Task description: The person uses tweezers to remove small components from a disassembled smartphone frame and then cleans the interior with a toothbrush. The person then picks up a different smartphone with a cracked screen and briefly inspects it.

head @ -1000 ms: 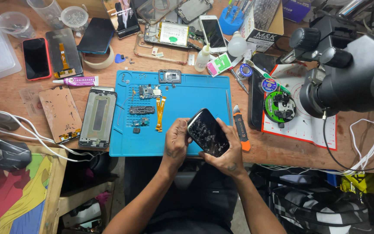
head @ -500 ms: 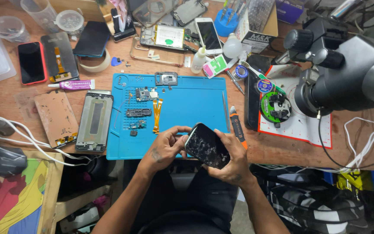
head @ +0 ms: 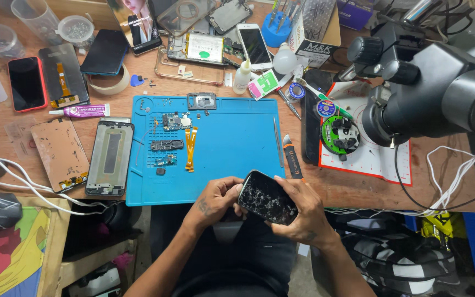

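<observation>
Head view: both hands grip a black phone with cracked glass (head: 268, 197) just below the near edge of the blue work mat (head: 232, 143). Left hand (head: 215, 201) curls around its left end; right hand (head: 303, 212) cradles the right side, fingers closed.

We see a cracked dark phone screen (head: 268, 197) at the bench's near edge, a red-cased black screen (head: 26, 83) near the far-left corner, and a white-framed phone screen (head: 254, 45) at the far edge.
</observation>
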